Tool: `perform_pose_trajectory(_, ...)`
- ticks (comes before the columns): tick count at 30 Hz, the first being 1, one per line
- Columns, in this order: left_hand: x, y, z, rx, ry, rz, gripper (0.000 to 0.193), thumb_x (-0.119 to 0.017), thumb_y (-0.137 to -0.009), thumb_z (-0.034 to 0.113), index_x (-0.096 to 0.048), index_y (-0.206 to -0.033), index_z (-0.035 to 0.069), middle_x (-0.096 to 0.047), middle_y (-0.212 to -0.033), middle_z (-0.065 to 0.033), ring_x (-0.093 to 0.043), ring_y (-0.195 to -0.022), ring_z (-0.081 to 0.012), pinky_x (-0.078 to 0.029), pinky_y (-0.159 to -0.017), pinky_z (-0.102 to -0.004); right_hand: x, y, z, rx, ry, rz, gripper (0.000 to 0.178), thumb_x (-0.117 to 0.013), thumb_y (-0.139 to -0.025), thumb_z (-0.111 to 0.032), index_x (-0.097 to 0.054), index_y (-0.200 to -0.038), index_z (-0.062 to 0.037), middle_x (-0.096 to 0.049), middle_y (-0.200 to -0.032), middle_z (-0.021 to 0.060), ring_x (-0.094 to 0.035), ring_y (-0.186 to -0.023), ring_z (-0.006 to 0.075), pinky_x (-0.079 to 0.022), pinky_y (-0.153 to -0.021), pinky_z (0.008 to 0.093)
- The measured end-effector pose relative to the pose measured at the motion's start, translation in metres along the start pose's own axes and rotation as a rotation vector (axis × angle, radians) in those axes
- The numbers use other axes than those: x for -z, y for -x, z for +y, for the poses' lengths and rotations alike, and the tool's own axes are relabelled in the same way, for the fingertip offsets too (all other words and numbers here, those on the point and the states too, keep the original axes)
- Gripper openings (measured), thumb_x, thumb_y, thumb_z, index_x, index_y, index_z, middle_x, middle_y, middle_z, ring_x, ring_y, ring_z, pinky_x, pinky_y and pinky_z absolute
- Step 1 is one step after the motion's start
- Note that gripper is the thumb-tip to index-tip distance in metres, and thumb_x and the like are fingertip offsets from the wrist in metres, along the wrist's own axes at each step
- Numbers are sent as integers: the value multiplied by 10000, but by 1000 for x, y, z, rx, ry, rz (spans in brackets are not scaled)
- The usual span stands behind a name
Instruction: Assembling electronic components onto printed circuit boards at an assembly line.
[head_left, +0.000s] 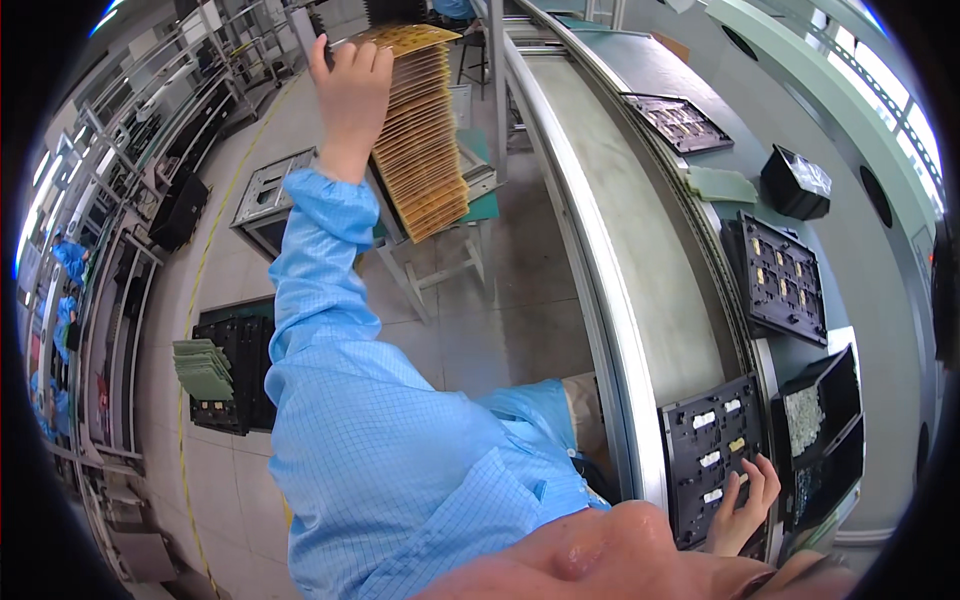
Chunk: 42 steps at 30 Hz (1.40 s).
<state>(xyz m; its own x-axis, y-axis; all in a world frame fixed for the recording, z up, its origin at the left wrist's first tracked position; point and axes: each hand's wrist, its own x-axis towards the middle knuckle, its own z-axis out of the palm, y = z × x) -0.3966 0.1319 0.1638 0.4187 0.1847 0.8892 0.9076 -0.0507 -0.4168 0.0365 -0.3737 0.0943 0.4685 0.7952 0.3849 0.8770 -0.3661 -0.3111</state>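
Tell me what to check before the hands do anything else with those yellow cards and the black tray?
1. Left hand on the fanned stack of thin yellow boards: ok.
2. One board singled out: cannot tell.
3. Right hand resting on the near black slotted plastic tray: ok.
4. Tray lying flat beside the grey conveyor belt: ok.
5. Tray has free slots: cannot tell.
6. Black bin of small white parts close by: ok.

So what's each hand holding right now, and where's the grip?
The left hand grips the top edge of the stack of yellow boards. The right hand holds nothing; its fingertips rest on the black tray.
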Motion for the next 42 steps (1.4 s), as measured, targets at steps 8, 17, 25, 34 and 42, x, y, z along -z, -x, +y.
perform_pose_trajectory(8, 116, -11, 79, -226, 310, 318, 117, -728, -793, 125, -757, -904, 147, -622, -839, 37, -607, -796, -115, -376, -1026, -475, -23, -29, -29, -76, -348, -78, 212, -587, -948, -63, -618, -1151, -11, -615, -1212, 131, -592, -1128, 281, -450, -994, 370)
perform_pose_trajectory(17, 161, -17, 294, -738, 1522, 651, 159, -631, -845, 136, -718, -968, 84, -630, -887, 14, -625, -919, -125, -493, -943, -428, -43, -104, -46, -718, -1462, -173, 449, -574, -1001, -208, -483, -1351, 57, -625, -1245, 116, -621, -1112, 158, -488, -960, 296)
perform_pose_trajectory(25, 162, -7, 366, -707, 1846, 231, 290, -713, -838, 293, -725, -1072, 124, -666, -1061, -12, -626, -947, -193, -347, -1064, -670, -32, -96, 93, -577, -811, -120, 403, -599, -979, -161, -532, -1350, -20, -683, -1081, 33, -593, -1004, 73, -462, -890, 238)
perform_pose_trajectory(34, 140, -26, 375, -520, 1781, 188, 287, -756, -705, 36, -741, -978, 121, -677, -961, 8, -630, -853, -184, -364, -1077, -571, -36, -122, 131, -427, -737, -504, 323, -608, -985, -179, -604, -1256, -4, -679, -943, 3, -590, -845, 28, -483, -761, 203)
perform_pose_trajectory(42, 136, -18, 383, -570, 1807, 152, 233, -724, -719, 97, -722, -952, 110, -655, -898, 11, -618, -859, -184, -347, -1088, -607, -51, -110, 140, -529, -762, -622, 318, -627, -975, -188, -625, -1244, -18, -681, -914, -3, -590, -810, 18, -493, -748, 200)
